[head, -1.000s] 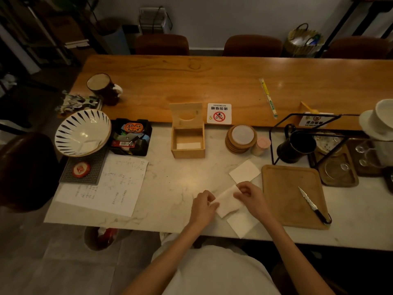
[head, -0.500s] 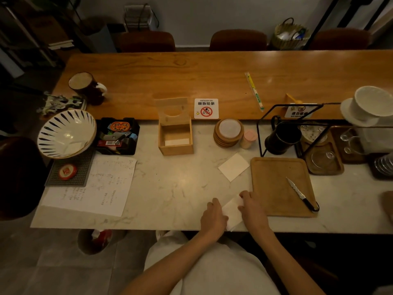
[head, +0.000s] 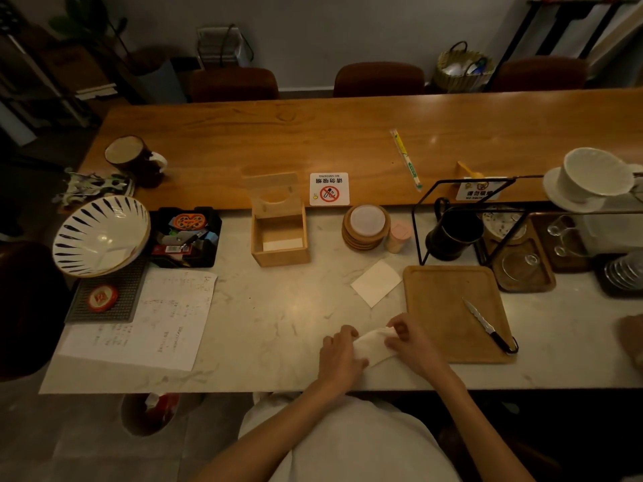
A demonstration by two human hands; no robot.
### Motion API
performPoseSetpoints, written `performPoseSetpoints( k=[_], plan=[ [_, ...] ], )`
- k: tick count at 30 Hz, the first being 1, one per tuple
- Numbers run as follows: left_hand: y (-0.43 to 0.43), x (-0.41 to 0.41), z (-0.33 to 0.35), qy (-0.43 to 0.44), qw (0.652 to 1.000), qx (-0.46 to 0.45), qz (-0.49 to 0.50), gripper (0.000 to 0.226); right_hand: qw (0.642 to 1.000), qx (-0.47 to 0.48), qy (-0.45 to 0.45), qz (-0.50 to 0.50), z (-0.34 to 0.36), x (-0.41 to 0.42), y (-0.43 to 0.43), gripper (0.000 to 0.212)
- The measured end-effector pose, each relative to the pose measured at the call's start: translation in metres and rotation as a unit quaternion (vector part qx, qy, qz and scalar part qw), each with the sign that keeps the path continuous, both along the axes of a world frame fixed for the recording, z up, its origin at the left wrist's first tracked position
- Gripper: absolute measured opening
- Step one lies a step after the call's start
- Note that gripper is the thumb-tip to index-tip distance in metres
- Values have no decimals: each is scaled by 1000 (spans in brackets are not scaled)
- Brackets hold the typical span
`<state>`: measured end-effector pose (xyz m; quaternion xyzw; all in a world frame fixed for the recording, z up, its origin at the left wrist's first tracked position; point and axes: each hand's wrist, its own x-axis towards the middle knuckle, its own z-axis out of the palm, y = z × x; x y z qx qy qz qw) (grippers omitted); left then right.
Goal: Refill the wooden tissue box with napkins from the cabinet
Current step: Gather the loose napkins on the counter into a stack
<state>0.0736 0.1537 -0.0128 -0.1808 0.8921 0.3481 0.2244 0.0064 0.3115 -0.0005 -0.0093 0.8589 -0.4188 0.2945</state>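
Gripping one napkin with two hands, another napkin beside.

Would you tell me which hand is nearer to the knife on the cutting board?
The right hand: it sits just left of the cutting board that holds the knife. The left hand is farther left, across the napkin both hands grip.

Glossy veined marble counter; matt pale wooden tissue box; soft paper napkin
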Motion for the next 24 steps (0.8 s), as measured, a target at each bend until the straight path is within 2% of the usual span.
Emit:
performPoseSetpoints(
  k=[4,8,11,14,18,24],
  plan=[
    [-13,-20,1,16,992,105,66,24,997,-57,-1,-48,7,-18,2,24],
    [-16,-53,9,12,950,228,211,15,989,-96,24,-108,8,-48,-9,23],
    [-10,-89,14,1,933,233,274,17,993,-6,105,-63,9,-88,-21,24],
    [-6,-121,15,-17,928,199,313,17,982,88,165,13,3,-121,-34,25],
    [-3,-139,11,-70,917,184,347,39,962,196,170,81,-13,-136,-44,30],
    [3,-137,10,-79,887,203,406,36,968,200,125,85,-18,-140,-48,32]
  ],
)
